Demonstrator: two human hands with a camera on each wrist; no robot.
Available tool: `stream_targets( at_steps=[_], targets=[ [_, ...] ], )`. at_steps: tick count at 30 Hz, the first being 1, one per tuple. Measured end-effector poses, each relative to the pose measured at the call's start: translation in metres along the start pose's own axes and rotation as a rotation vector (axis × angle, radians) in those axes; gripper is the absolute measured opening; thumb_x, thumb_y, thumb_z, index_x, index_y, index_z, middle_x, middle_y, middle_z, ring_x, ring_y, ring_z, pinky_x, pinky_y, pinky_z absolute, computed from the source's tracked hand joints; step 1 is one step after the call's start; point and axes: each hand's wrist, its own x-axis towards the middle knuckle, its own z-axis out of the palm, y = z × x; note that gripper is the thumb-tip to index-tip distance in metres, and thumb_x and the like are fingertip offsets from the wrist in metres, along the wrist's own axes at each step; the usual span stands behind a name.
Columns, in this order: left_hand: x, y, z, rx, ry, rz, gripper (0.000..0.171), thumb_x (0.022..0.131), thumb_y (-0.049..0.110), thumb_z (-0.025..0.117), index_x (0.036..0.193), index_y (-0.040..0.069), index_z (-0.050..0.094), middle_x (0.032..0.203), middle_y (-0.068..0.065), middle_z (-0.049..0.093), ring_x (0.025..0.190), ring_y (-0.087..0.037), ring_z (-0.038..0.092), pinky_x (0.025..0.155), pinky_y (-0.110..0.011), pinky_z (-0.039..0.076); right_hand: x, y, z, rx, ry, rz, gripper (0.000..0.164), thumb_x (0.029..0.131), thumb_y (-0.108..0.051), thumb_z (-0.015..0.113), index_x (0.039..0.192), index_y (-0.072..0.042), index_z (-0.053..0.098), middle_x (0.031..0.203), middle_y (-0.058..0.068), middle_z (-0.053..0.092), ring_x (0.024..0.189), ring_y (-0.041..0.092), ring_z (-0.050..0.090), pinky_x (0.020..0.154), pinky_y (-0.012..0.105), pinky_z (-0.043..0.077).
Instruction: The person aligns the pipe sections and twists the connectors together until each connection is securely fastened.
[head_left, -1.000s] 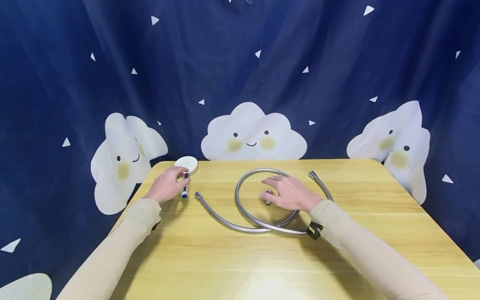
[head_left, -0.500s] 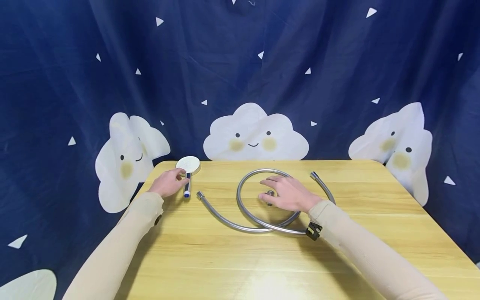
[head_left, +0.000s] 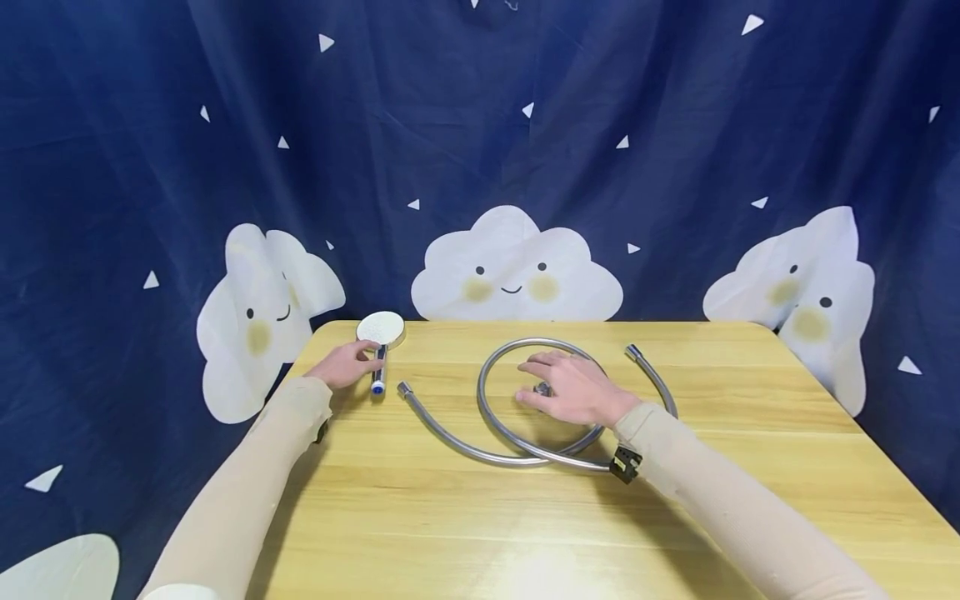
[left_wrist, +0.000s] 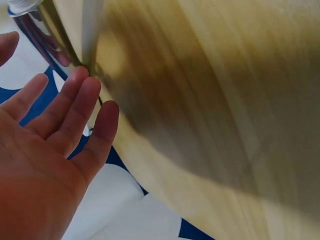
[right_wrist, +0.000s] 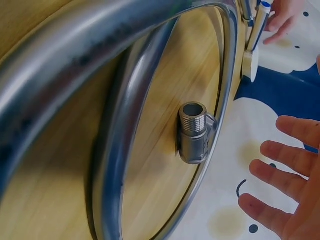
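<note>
A hand shower head with a round white face and chrome handle lies at the table's back left corner. My left hand is beside that handle, its fingers loosely extended and not wrapped around it. A chrome shower hose lies looped in the middle, its two metal ends pointing toward the back. Inside the loop sits a small threaded metal fitting. Over the loop hovers my right hand, fingers spread, holding nothing; it partly covers the fitting in the head view.
The wooden table has its back edge close behind the shower head. A dark blue curtain with clouds and white triangles hangs behind and around it. A black wrist device on the right sleeve overlaps the hose in the head view.
The whole head view has shifted slightly, so things appear a little farther right. Both hands stay close to where they were, beside the shower head and over the fitting.
</note>
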Motion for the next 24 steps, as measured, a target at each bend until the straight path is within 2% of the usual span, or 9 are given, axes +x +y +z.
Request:
stream_targets(
  at_steps=[8, 14, 20, 24],
  targets=[
    [0.0006, 0.0005, 0.0044, -0.011, -0.009, -0.022, 0.053, 0.099, 0.032, 0.058, 0.141, 0.0, 0.053, 0.128, -0.028, 0.063, 0.116, -0.041, 0.061, 0.098, -0.054, 0.047, 0.0007, -0.0019, 0.001, 0.006, -0.011, -0.005, 0.069, 0.097, -0.068, 0.044, 0.14, -0.016, 0.06, 0.142, 0.01, 0.06, 0.133, 0.031, 0.054, 0.11, 0.049, 0.042],
    [0.0024, -0.0036, 0.0071, -0.017, -0.017, -0.064, 0.054, 0.099, 0.034, 0.058, 0.143, 0.004, 0.052, 0.126, -0.026, 0.064, 0.112, -0.038, 0.061, 0.095, -0.051, 0.048, 0.0022, -0.0034, 0.0026, 0.004, -0.002, -0.015, 0.065, 0.097, -0.064, 0.049, 0.139, -0.016, 0.061, 0.141, 0.01, 0.061, 0.133, 0.031, 0.054, 0.11, 0.049, 0.042],
    [0.0011, -0.0026, 0.0065, -0.046, -0.024, -0.068, 0.055, 0.097, 0.032, 0.062, 0.144, 0.005, 0.051, 0.113, -0.023, 0.067, 0.094, -0.029, 0.065, 0.081, -0.04, 0.051, 0.0032, -0.0051, 0.0046, 0.006, 0.001, -0.02, 0.06, 0.097, -0.059, 0.054, 0.138, -0.016, 0.062, 0.14, 0.009, 0.061, 0.132, 0.03, 0.055, 0.11, 0.048, 0.042],
    [-0.0012, -0.0008, 0.0062, -0.065, -0.031, -0.071, 0.057, 0.095, 0.029, 0.064, 0.144, 0.005, 0.051, 0.105, -0.02, 0.067, 0.083, -0.024, 0.064, 0.073, -0.033, 0.05, 0.0035, -0.0061, 0.0049, 0.002, 0.002, -0.024, 0.062, 0.097, -0.061, 0.051, 0.138, -0.015, 0.062, 0.139, 0.008, 0.061, 0.132, 0.03, 0.055, 0.109, 0.049, 0.043]
  ],
)
